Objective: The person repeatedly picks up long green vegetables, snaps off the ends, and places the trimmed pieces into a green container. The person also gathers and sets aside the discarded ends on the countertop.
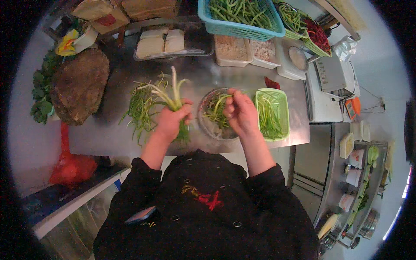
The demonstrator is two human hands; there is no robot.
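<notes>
My left hand (172, 119) grips a small bunch of scallions (174, 86), white ends pointing up and away from me. Beside it on the left, a loose heap of scallions (140, 109) lies on the steel table (201, 148). My right hand (242, 112) is above a round, clear bowl (200, 117), fingertips pinched on a thin green strand (226, 96). Inside the bowl are green and yellowish trimmings (216, 112). To the right of that hand stands a light green plastic basket (286, 118) with scallions (269, 118) laid lengthwise in it.
A blue basket of green beans (240, 14), tubs of minced food (232, 48) and a tray of white blocks (151, 47) line the table's back. A thick brown chopping block (79, 86) stands left. A red plastic bag (73, 167) hangs at the near left corner.
</notes>
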